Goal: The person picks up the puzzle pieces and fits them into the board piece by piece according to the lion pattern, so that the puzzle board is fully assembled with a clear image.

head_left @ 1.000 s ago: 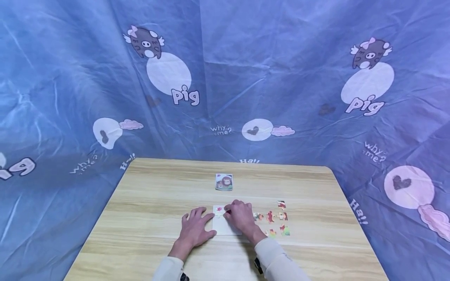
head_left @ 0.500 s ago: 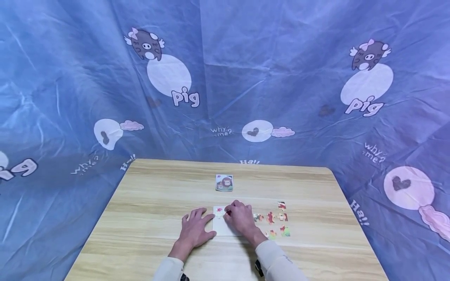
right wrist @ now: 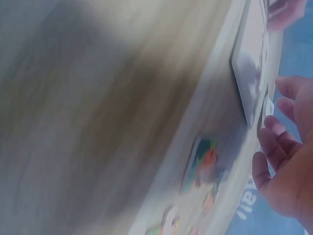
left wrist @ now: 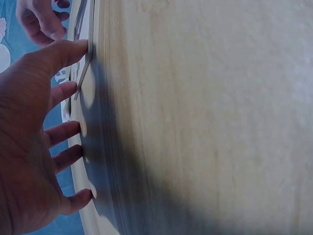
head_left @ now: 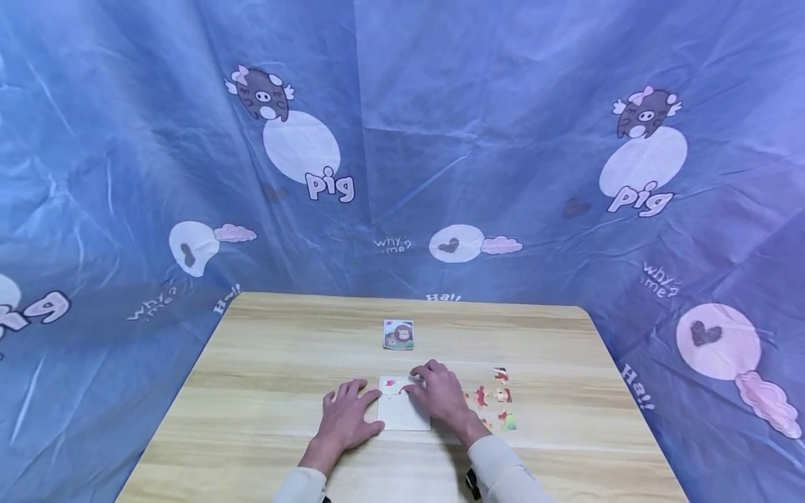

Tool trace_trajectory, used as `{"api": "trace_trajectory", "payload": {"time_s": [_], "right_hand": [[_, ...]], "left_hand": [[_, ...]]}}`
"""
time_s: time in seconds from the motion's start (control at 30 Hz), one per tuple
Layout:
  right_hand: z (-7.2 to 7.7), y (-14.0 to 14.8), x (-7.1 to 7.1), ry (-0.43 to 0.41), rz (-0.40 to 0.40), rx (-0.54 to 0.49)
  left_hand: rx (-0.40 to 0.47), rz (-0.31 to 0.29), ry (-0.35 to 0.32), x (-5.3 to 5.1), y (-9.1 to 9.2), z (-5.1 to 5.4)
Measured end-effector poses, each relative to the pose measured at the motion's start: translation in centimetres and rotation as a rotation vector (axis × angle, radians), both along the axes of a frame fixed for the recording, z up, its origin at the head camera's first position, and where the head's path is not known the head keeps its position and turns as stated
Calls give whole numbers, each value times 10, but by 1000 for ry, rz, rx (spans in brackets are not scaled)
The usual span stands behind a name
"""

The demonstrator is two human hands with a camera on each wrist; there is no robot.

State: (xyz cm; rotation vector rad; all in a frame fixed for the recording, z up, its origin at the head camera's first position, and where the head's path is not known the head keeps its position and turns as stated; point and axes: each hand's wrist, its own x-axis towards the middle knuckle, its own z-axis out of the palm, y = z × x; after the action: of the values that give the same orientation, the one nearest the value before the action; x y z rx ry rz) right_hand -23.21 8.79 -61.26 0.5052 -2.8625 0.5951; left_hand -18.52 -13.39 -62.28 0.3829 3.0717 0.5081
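A white puzzle board lies on the table between both hands. Fitted at its upper left is a pale jigsaw piece with a pink mark. Beside that one, a second piece shows dark red, partly covered by the fingers of my right hand. In the right wrist view this hand's fingers are loosely bent, apart from the board, with nothing visible between them. My left hand has its fingers spread; its thumb and index finger touch the board's left edge, as the left wrist view also shows.
Right of the board lie several loose jigsaw pieces, among them a red one and a green one. A lion picture card lies behind the board. A blue printed cloth hangs beyond the wooden table.
The right hand has shifted slightly right and its fingertips have parted from the dark red piece, which now lies on the board. The left hand stays at the board's edge. The head view has tilted slightly.
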Motion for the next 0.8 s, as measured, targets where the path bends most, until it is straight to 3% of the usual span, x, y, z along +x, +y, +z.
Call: {"api": "trace_trajectory", "payload": {"time_s": [0.27, 0.43, 0.8], "right_hand": [[6, 20, -4, -91, -43, -44], [5, 31, -5, -137, -109, -90], [3, 72, -6, -149, -255, -124]], "left_hand": [[16, 8, -5, 1, 2, 3], [22, 15, -12, 1, 2, 2], [23, 12, -26, 2, 3, 2]]}}
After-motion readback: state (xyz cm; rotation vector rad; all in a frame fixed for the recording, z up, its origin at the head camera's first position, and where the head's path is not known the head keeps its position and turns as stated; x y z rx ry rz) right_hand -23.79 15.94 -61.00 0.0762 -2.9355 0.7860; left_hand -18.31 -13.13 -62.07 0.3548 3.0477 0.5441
